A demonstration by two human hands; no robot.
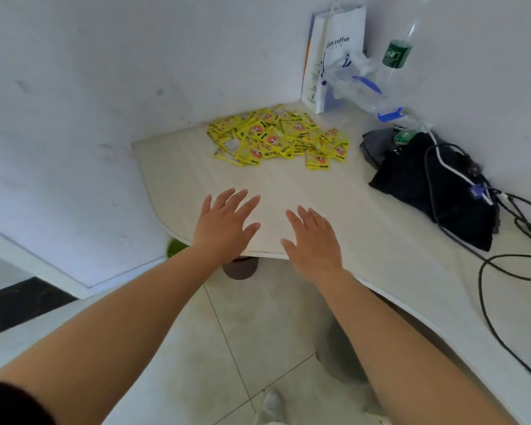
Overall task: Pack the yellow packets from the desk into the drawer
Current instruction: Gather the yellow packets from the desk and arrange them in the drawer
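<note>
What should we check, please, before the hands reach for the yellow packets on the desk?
1. The left hand is empty, fingers spread: ok.
2. The right hand is empty, fingers spread: ok.
3. The yellow packets lie in one heap by the wall, in plain view: ok.
4. The black cloth bundle lies apart from the heap, to its right on the desk: ok.
5. The drawer is open and ready: cannot tell, it is out of view.

I am holding my left hand [224, 223] and right hand [314, 240] flat, fingers spread, over the desk [365, 228] edge; the yellow packets [276, 138] are lying beyond them, near the paper bag [337, 53].
</note>
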